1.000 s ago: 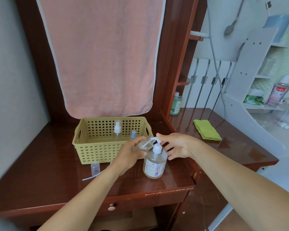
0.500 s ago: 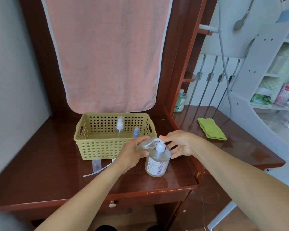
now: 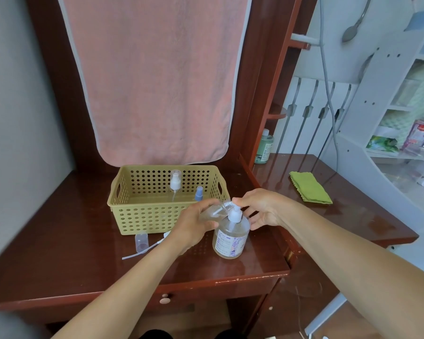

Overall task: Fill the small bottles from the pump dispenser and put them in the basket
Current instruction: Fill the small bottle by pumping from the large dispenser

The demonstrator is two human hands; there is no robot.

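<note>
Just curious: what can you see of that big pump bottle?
The pump dispenser is a clear plastic bottle of clear liquid with a printed label and white pump head. It stands upright on the desk near the basket. The right hand touches its pump top; the left hand holds a small bottle to its spout.

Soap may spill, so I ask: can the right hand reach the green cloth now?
Probably yes. The green cloth lies uncovered on the desk beyond the right hand, and nothing stands between them; the hand need only leave the pump dispenser.
</note>
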